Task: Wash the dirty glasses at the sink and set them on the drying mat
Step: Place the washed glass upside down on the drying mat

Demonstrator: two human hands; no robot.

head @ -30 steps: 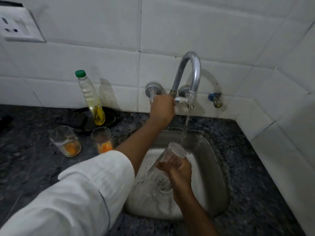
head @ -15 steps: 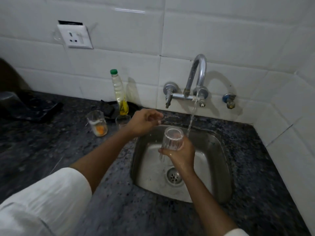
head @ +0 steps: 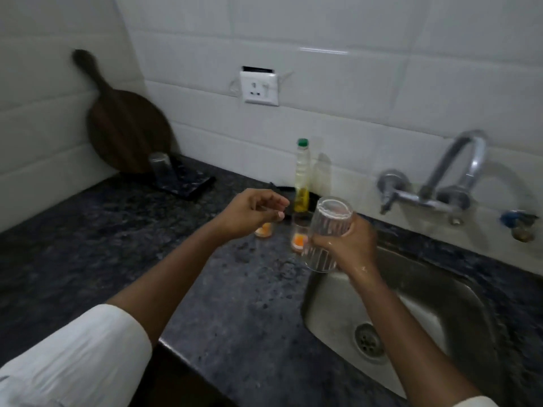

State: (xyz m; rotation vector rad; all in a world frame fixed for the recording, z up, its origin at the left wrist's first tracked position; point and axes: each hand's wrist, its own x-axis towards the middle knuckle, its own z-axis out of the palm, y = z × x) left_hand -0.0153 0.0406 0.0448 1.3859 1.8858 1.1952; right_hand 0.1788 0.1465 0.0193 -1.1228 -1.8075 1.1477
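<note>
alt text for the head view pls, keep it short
Right hand holds a clear glass upturned at the sink's left edge; left hand hovers open over the dark counter. Behind stand two glasses with orange residue, an oil bottle and a tap.

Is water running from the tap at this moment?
No: nothing streams from the tap spout, and the right hand holds the glass beside the sink.

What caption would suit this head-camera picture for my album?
Right hand holds a rinsed glass beside the sink, left hand free, two dirty glasses waiting on the counter.
</note>
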